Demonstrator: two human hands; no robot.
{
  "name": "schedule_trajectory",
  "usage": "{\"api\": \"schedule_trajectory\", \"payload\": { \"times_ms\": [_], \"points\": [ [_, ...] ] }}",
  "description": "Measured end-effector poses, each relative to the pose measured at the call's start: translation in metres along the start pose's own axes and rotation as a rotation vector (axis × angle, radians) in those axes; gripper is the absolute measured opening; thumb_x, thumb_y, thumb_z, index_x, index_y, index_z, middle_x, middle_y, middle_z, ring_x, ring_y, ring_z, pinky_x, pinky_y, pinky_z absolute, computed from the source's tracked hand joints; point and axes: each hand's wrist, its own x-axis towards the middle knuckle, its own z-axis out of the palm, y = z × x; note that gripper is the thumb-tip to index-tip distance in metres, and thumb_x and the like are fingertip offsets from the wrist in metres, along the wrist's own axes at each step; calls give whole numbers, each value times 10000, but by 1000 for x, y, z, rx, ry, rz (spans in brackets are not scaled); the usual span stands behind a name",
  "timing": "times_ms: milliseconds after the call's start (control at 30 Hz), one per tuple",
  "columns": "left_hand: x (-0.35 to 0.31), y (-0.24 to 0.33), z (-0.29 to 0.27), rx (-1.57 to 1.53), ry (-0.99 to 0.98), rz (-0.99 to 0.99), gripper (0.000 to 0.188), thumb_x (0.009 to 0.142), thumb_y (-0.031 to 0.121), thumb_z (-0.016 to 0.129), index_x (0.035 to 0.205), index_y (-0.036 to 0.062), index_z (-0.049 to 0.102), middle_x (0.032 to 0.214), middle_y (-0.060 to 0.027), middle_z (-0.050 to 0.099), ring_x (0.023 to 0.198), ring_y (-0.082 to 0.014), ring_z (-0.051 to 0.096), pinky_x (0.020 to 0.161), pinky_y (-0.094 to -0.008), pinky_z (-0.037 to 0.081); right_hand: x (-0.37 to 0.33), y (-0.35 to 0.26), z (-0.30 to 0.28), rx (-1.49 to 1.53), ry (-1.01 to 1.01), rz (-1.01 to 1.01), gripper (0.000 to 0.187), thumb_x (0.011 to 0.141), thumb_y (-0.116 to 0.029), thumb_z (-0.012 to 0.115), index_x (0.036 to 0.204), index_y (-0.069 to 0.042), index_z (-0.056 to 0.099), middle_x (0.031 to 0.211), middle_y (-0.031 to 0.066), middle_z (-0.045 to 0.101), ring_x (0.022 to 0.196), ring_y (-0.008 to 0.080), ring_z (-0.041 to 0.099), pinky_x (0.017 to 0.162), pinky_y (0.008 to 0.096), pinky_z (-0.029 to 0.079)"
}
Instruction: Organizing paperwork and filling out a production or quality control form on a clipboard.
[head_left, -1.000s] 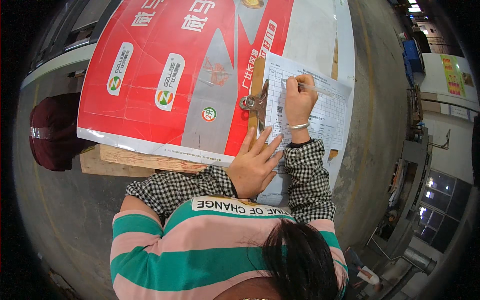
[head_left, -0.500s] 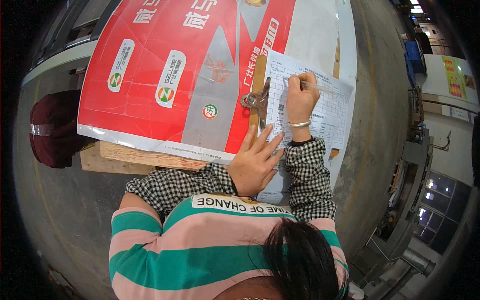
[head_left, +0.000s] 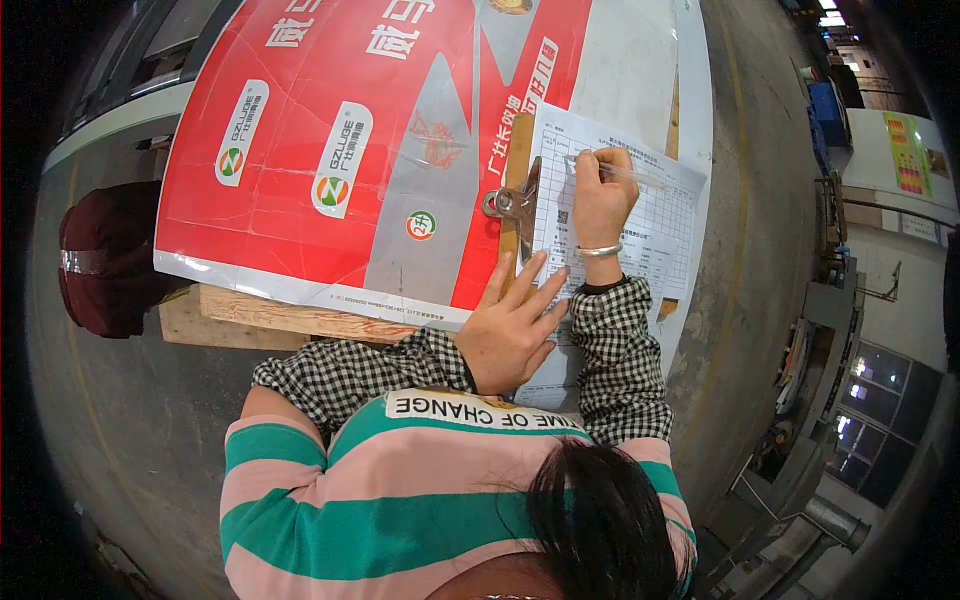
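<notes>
My right hand point(head_left: 606, 198) is closed round a slim, pale pen point(head_left: 637, 177). Its tip meets the upper left part of a printed form point(head_left: 668, 212) with a table grid. The form lies on a brown clipboard point(head_left: 517, 150), under a metal clip point(head_left: 513, 204) at its left edge. My left hand point(head_left: 510, 335) rests flat with fingers spread, its fingertips on the lower left of the papers beside the clip. Checked sleeve covers reach up both forearms, and a silver bangle point(head_left: 600, 250) circles my right wrist.
Under the clipboard spreads a large red and grey printed sheet point(head_left: 290, 215) over a wooden support point(head_left: 300, 315). A dark red covered object point(head_left: 105, 258) stands on the floor to the left. Machinery point(head_left: 815, 390) and a wall board point(head_left: 908, 160) are on the right.
Almost nothing differs. My right hand has shifted very slightly with the pen, still at the upper left of the form; my left hand stays put.
</notes>
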Motion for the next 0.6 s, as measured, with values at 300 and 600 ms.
{"api": "schedule_trajectory", "payload": {
  "times_ms": [300,600],
  "points": [
    [-1,1,-2,-4,-3,3,454,727,233,648,1125,33,558,1329,-153,402,1315,-375,239,1056,-581,119,-1,-2,-1,40,-13,16,151,781,-94,593,706,-1,501,562,23,515,509,81,449,464,262,372],
    [-1,0,1,-13,14,11,424,728,209,646,1104,27,573,1331,-153,400,1314,-375,239,1057,-577,127,2,4,-10,258,79,86,156,841,-116,578,730,-32,505,610,16,542,488,51,429,433,217,346]
  ]
}}
